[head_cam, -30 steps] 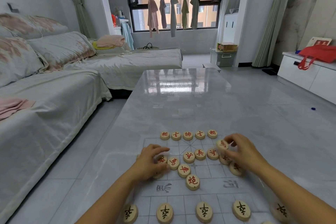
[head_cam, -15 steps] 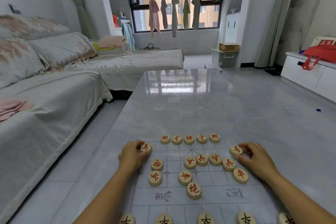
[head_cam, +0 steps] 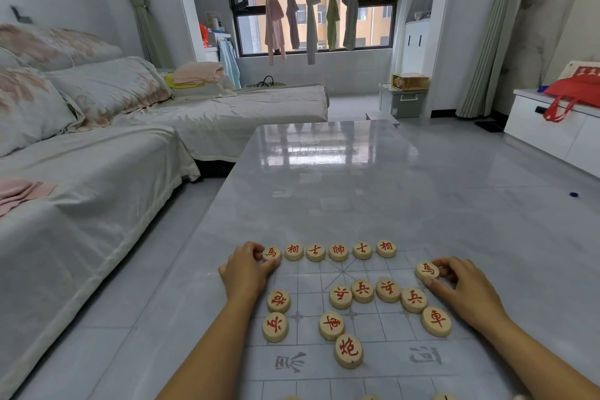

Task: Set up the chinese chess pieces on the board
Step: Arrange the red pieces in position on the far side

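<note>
Wooden discs stamped in red are going onto the printed board (head_cam: 383,331), which lies flat on the glossy grey table (head_cam: 324,188). The left hand (head_cam: 246,269) has thumb and fingers curled round the left horse piece (head_cam: 271,252), marked 馬. It holds the piece at the left end of the far row, just beside the first 相 piece (head_cam: 293,250), which I'd say is the slot a horse belongs in. The right hand (head_cam: 464,289) pinches the right horse piece (head_cam: 427,269) by its edge. That piece sits nearer and to the right of the last 相 piece (head_cam: 386,248), so it looks not yet home. Between the horses the row reads 相, 士, 帥, 士, 相. Loose nearer me lie 兵 pieces (head_cam: 362,291), a 車 piece (head_cam: 436,321) and a 炮 piece (head_cam: 348,351), likely waiting their turn. The river strip shows 河 (head_cam: 425,355). Its partner mark is upside down, and I can't read it surely.
</note>
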`<state>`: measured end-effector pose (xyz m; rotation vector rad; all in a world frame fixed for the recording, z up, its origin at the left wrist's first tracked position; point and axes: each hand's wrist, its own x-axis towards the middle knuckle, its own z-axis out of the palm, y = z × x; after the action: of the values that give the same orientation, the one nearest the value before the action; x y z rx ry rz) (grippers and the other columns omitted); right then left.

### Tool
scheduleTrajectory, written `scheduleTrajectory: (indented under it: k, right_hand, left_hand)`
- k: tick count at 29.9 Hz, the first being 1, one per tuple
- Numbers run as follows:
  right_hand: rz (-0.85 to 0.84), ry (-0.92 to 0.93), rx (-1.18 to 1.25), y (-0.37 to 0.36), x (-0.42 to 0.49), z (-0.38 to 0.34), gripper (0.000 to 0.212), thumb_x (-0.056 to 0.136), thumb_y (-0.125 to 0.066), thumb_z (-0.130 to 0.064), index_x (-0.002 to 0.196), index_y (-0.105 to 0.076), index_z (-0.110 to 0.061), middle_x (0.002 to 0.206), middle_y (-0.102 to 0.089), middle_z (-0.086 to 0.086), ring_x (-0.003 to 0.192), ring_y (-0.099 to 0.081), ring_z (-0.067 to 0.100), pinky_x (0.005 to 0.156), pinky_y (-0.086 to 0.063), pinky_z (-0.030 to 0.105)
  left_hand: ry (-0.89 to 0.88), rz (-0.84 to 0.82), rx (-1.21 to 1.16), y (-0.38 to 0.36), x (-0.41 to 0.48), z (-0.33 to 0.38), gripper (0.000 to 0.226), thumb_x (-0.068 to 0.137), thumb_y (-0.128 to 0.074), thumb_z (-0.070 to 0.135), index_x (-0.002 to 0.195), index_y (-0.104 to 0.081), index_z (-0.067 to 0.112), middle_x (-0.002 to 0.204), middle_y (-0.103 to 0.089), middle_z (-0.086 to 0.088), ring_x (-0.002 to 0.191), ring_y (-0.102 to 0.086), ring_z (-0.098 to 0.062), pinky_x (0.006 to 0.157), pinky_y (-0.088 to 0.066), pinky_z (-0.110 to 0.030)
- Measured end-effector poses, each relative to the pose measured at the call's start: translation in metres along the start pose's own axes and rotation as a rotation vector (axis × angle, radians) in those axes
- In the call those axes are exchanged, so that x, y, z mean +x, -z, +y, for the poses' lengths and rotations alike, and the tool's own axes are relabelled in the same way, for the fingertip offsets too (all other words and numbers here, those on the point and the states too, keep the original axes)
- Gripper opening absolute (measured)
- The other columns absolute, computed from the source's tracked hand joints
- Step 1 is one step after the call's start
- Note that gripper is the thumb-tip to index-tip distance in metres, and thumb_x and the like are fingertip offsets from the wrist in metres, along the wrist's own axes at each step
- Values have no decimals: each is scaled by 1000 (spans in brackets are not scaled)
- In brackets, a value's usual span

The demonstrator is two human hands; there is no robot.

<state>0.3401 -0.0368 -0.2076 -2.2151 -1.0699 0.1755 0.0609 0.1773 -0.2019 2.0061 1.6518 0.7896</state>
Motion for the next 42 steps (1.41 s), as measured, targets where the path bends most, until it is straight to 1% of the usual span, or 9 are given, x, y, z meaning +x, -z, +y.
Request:
scheduleTrajectory:
  k: [4, 7, 10, 14, 19, 29, 33, 38, 42]
  right_hand:
    - [-42, -18, -82, 0, 9, -3, 32, 80, -65, -39, 108, -59, -25, 92, -54, 0, 93, -53, 21, 80, -44, 36]
    - [-42, -12, -152, -2, 23, -10, 34, 82, -63, -39, 111, -59, -24, 94, -54, -1, 97, -52, 23, 81, -41, 35]
    - [-17, -35, -170, -9, 36, -18, 36, 84, -60, -38, 115, -58, -21, 105, -59, 5, 102, -52, 25, 85, -40, 36]
    - [15, -68, -151, -18, 46, -23, 37, 86, -57, -36, 119, -56, -20, 112, -59, 11, 107, -51, 30, 89, -39, 38]
    - [40, -49, -163, -22, 42, -20, 39, 89, -53, -38, 125, -53, -23, 110, -57, 10, 106, -49, 29, 88, -38, 38]
    - [54, -54, -148, -23, 42, -21, 40, 87, -56, -39, 123, -55, -22, 106, -59, 10, 101, -51, 30, 85, -41, 40]
    - [59, -54, -137, -23, 41, -20, 41, 86, -56, -41, 122, -56, -22, 102, -59, 9, 97, -52, 29, 83, -43, 39]
    - [59, -51, -131, -23, 40, -21, 40, 86, -55, -41, 121, -56, -22, 103, -59, 9, 99, -52, 28, 83, -42, 39]
    - [60, -51, -122, -23, 40, -21, 39, 87, -55, -40, 121, -55, -22, 99, -57, 6, 98, -51, 28, 83, -40, 38]
  left_hand:
    - [-10, 21, 1, -3, 2, -1, 32, 74, -70, 44, 96, -59, 23, 91, -57, 6, 92, -56, -18, 79, -30, -34]
    - [-25, 13, 28, -5, 3, -4, 35, 75, -69, 44, 102, -59, 24, 94, -58, 5, 95, -55, -18, 82, -31, -35]
    - [-47, 19, 20, -5, 3, -6, 34, 78, -65, 42, 107, -59, 24, 95, -57, 5, 97, -55, -18, 84, -31, -35]
    - [-51, 35, -8, -5, 3, -7, 29, 79, -66, 41, 102, -61, 23, 92, -56, 6, 94, -54, -17, 80, -28, -33]
    - [-48, 34, -32, -4, 3, -7, 29, 78, -66, 41, 101, -61, 24, 90, -56, 7, 93, -54, -17, 79, -27, -32]
    - [-46, 1, 0, -2, 1, -6, 33, 80, -64, 41, 109, -60, 25, 92, -52, 7, 97, -54, -17, 85, -31, -34]
    - [-40, 14, 5, -3, 2, -6, 34, 81, -62, 43, 110, -60, 26, 97, -56, 5, 98, -55, -17, 86, -32, -35]
    - [-43, 8, 46, -4, 3, -6, 35, 82, -61, 43, 113, -59, 27, 104, -59, 2, 100, -55, -18, 87, -33, -36]
    - [-50, 4, 85, -4, 3, -5, 36, 84, -59, 43, 116, -58, 28, 107, -59, 1, 102, -55, -19, 89, -34, -38]
